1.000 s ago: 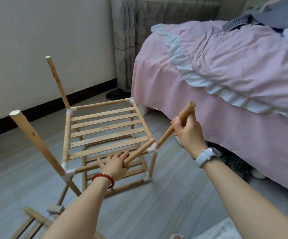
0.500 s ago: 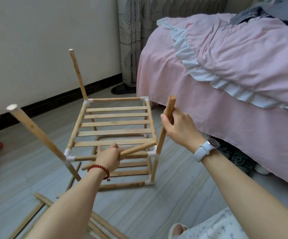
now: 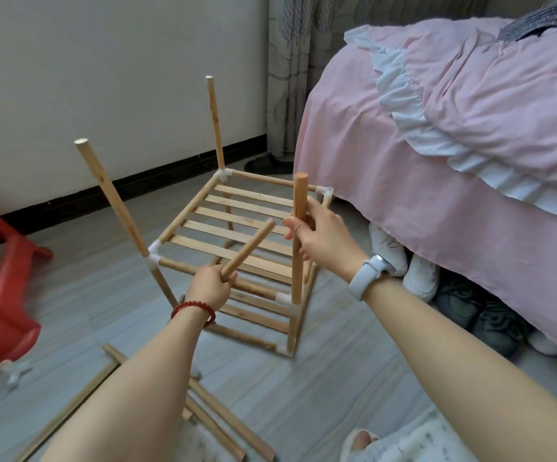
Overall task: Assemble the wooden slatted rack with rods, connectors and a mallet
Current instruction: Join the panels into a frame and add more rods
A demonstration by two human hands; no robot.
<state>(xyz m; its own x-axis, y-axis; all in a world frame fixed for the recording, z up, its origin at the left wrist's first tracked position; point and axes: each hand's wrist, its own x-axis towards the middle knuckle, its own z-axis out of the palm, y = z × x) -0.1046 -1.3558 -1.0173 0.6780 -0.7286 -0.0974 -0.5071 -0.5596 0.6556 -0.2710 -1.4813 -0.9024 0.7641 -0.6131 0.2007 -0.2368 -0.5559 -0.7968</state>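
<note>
Right hand: grasping an upright rod around its middle, fingers wrapped round the shaft. The foot of this rod stands in the white connector at the near right corner of the rack; its top end is free, above the hand. A white watch sits on this wrist.

Left hand: clenched round the lower end of a loose rod, which slants up and to the right over the slats, its free tip just beside the right hand's fingers but not touching them. A red bead bracelet is on this wrist.

Rack: stands on the grey floor directly ahead of both hands, tilted in view, upper slatted shelf level with the hands, a lower shelf beneath. Two further uprights are fitted: left upright at the near left corner, leaning left, and back upright at the far left corner. The far right corner connector carries no upright.

Surroundings: spare wooden pieces lie on the floor under the left forearm. A red plastic stool is at the left edge. A bed with pink cover fills the right side, with shoes beneath its edge
</note>
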